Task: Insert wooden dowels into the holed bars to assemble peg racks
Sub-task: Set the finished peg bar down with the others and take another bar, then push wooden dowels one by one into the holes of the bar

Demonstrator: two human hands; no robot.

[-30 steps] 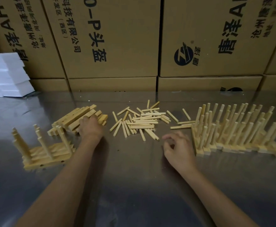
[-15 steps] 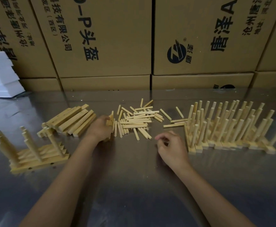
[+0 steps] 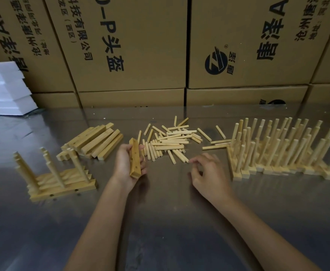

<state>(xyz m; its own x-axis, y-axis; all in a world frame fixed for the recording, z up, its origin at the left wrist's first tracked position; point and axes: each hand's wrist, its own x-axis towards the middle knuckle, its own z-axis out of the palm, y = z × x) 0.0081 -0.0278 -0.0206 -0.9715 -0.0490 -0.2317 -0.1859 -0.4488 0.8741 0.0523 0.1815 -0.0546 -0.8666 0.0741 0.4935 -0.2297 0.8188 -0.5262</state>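
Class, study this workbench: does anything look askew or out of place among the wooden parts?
Mostly orderly. The left racks look odd: their pegs lean instead of standing straight like the right racks. The loose dowels lie scattered, a working pile. The left hand holds a bar.

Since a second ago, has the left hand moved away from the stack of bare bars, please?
Yes. The left hand left the stack of bars, moving right toward the loose dowels, and now grips one holed bar.
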